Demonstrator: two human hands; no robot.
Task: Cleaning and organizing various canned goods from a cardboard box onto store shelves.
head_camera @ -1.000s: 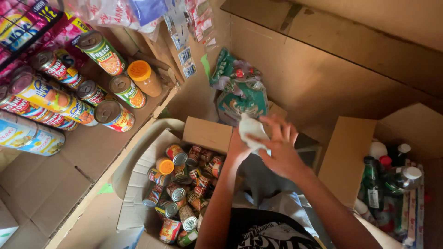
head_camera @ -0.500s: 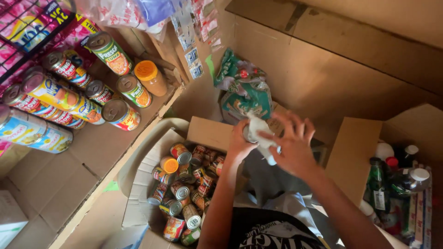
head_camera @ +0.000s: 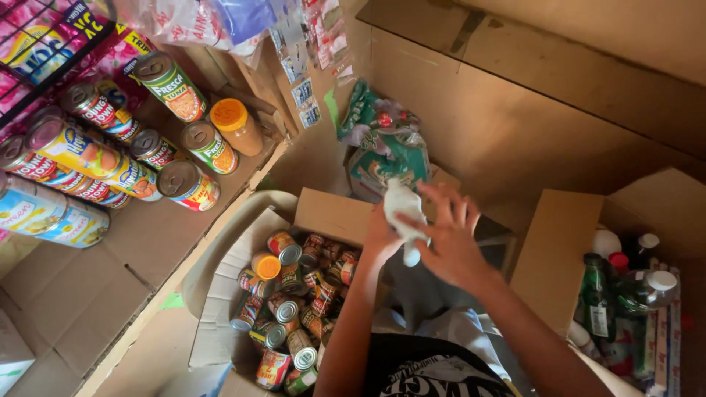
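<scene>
Setting: cardboard shelf (head_camera: 110,294) carrying tins; open box of cans (head_camera: 290,309) sitting below.
Grip: right hand (head_camera: 448,242) and left hand (head_camera: 382,234) are clasping white cloth (head_camera: 403,209) between them.
Change: cloth is sitting lower, nearer the box's far edge.

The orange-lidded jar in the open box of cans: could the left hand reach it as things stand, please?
Probably not at once: the left hand is busy on the white cloth. Otherwise the orange-lidded jar lies uncovered on top, just beside that forearm.

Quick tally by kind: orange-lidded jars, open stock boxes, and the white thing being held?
Orange-lidded jars: 2
Open stock boxes: 2, the can box and the bottle box
White wad: 1
Total: 5
</scene>
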